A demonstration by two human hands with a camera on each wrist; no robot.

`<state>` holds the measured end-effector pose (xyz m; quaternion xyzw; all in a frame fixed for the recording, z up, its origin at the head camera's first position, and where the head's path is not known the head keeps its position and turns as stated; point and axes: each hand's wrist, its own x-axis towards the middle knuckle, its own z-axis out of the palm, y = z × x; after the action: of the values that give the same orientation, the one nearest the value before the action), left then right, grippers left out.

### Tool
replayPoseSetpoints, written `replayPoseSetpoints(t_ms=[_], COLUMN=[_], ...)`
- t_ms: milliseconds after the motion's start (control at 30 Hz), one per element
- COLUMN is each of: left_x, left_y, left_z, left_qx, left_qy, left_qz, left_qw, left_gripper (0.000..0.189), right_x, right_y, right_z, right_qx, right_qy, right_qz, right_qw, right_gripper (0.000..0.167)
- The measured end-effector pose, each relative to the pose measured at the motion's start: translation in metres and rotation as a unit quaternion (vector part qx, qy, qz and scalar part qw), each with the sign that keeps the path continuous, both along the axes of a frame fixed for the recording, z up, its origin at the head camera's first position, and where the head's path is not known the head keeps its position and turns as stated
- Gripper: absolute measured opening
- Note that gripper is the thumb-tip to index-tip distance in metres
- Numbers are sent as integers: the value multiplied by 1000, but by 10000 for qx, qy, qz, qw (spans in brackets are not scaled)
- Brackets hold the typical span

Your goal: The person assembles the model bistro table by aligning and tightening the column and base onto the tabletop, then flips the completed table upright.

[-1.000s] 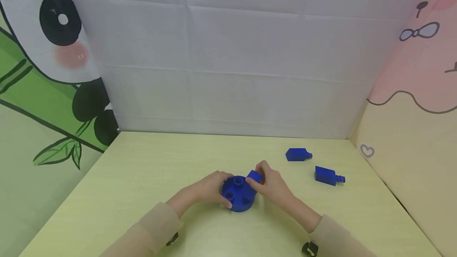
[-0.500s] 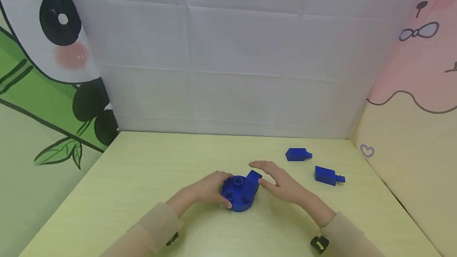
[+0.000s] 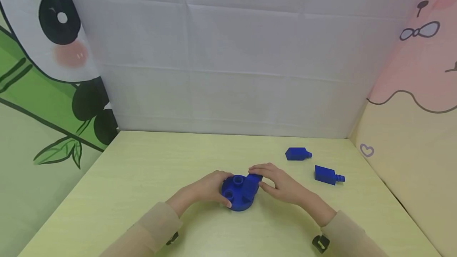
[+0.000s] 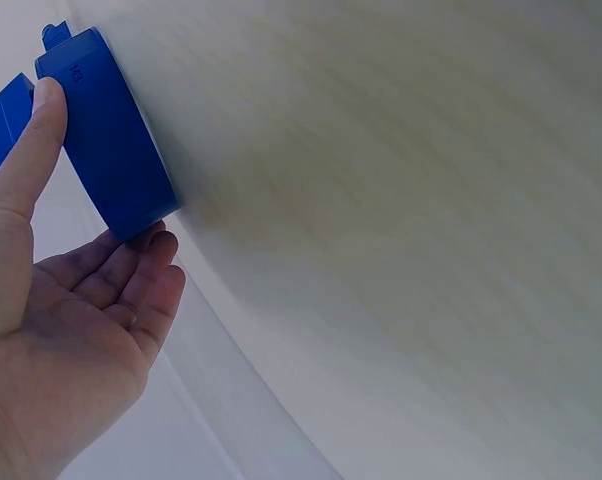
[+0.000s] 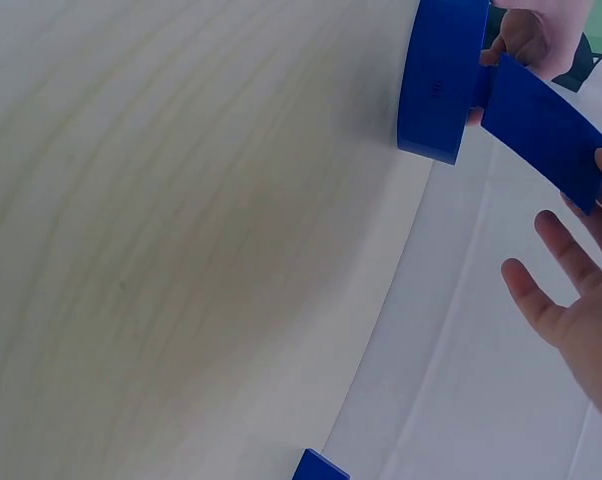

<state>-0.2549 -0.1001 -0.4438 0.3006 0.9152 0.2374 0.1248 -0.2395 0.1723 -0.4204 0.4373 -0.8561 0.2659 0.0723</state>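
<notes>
In the head view a round blue base [image 3: 240, 206] with raised round sockets lies on the table, and my left hand [image 3: 211, 187] grips its left side. The left wrist view shows the thumb on the base's [image 4: 116, 140] top edge and fingers at its far side. A blue rectangular block [image 3: 251, 187] stands tilted on the base's right part; the right wrist view shows its narrow neck at the base. My right hand [image 3: 280, 183] holds the upper end of this block [image 5: 546, 130] between thumb and fingers, with other fingers spread apart.
Two more blue blocks with narrow, stepped necks lie to the right on the pale yellow table [image 3: 160, 158]: a back block [image 3: 296, 154] and a nearer block [image 3: 325, 175]. A white cloth wall [image 3: 228, 70] rises behind the table, with printed panels at both sides.
My right hand let go of the tilted block and drew right with fingers spread, then came back onto its upper end. The left hand has stayed on the base.
</notes>
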Motion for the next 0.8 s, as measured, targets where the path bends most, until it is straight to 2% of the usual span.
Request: replayPoseSetpoints(t_ms=[300, 533, 700, 800], left_x=[-1, -1, -2, -3], left_y=[1, 0, 0, -1], left_z=[-3, -2, -4, -5], left_qx=[132, 123, 113, 88], left_qy=[12, 44, 37, 41], left_qz=[-24, -20, -21, -25], left_qw=[9999, 9999, 9999, 10000], left_gripper=[89, 89, 88, 88], right_x=[7, 13, 15, 15], right_y=[-1, -4, -10, -14], right_z=[1, 0, -5, -6], right_qx=[-91, -4, 60, 70], right_qy=[-39, -322, 33, 220], right_qz=[-638, -1012, -1044, -1222], right_qw=[9979, 9943, 9945, 9922], right_gripper=[30, 40, 47, 51])
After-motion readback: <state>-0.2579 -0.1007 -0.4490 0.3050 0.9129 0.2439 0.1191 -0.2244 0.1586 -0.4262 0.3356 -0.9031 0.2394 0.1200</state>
